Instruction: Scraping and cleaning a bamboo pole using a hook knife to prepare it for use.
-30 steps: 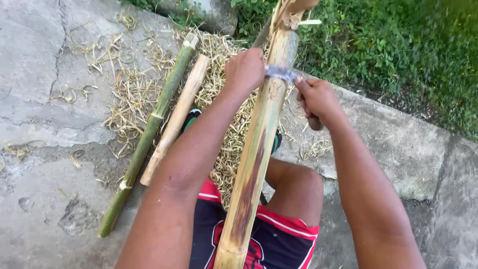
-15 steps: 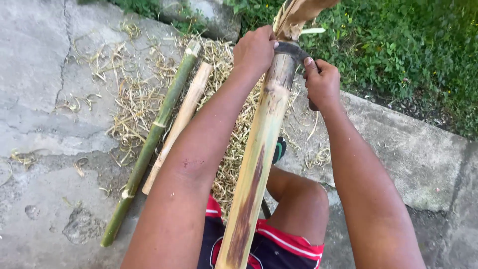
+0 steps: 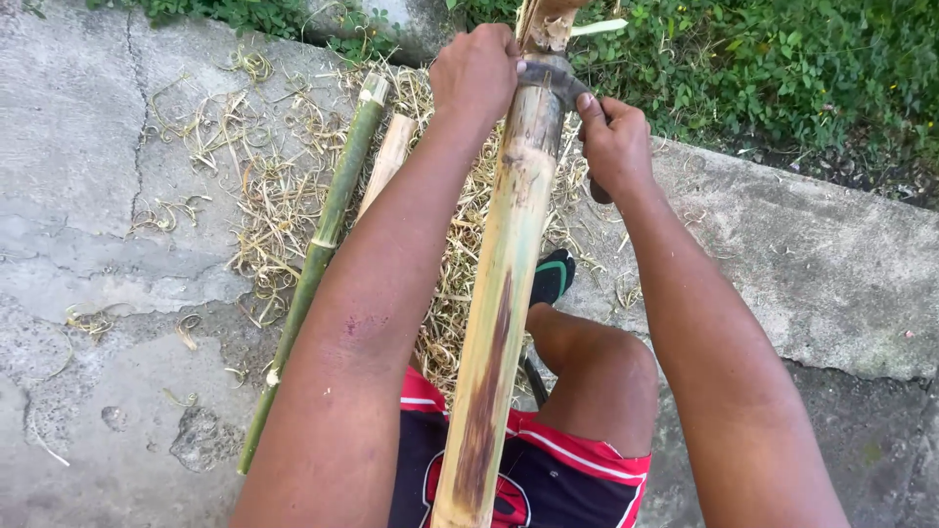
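Note:
A long yellowish bamboo pole (image 3: 499, 293) with brown stains leans up from between my legs. A grey knife blade (image 3: 554, 70) lies across it near its split far end. My left hand (image 3: 477, 68) is closed over the blade's left end, against the pole. My right hand (image 3: 612, 142) is closed around the knife's dark handle on the pole's right side.
A green bamboo stalk (image 3: 318, 254) and a pale peeled piece (image 3: 389, 161) lie on the concrete to my left. Dry shavings (image 3: 284, 186) are scattered around them. A raised concrete kerb (image 3: 812, 254) runs on the right, with green plants (image 3: 782, 59) behind it.
Both hands and the knife have moved up the pole, away from me, towards its far end. The pole has stayed in place.

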